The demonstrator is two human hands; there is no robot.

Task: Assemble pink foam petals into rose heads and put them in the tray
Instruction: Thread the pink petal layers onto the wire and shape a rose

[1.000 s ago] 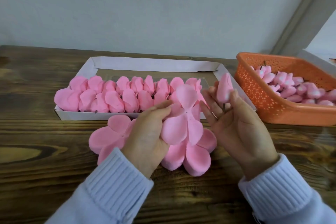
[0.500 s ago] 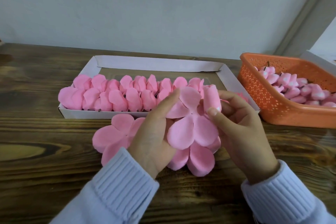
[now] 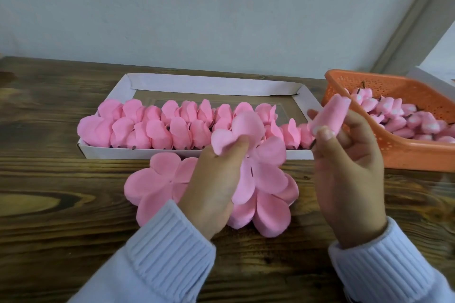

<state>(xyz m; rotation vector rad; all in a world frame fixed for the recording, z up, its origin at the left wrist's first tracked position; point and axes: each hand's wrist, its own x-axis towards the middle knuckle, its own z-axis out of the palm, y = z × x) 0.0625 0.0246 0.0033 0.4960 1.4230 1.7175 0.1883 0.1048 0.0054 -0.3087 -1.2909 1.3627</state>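
Left hand (image 3: 216, 179): grasping a pink five-lobed foam petal sheet (image 3: 268, 170), thumb and fingers pinching one upper lobe, so that the sheet is lifted clear of the dark wooden table (image 3: 61, 204) and tilted toward the camera. Right hand (image 3: 349, 174): grasping a pink rolled foam bud core (image 3: 330, 115) between thumb and fingertips, raised beside and to the right of the held sheet, not touching it. Two further flat pink petal sheets lie on the table: one (image 3: 157, 179) to the left of the left hand, one (image 3: 266, 214) directly beneath the held sheet. The shallow white cardboard tray (image 3: 172, 152) sits just behind the hands; its near half holds two rows of assembled pink foam rose heads (image 3: 160, 125), packed side by side. An orange perforated plastic basket (image 3: 394, 152) stands at the right, just beside the tray, and contains a pile of loose pink bud cores (image 3: 406, 118). Both wrists are covered by pale blue ribbed sleeves (image 3: 167, 253).
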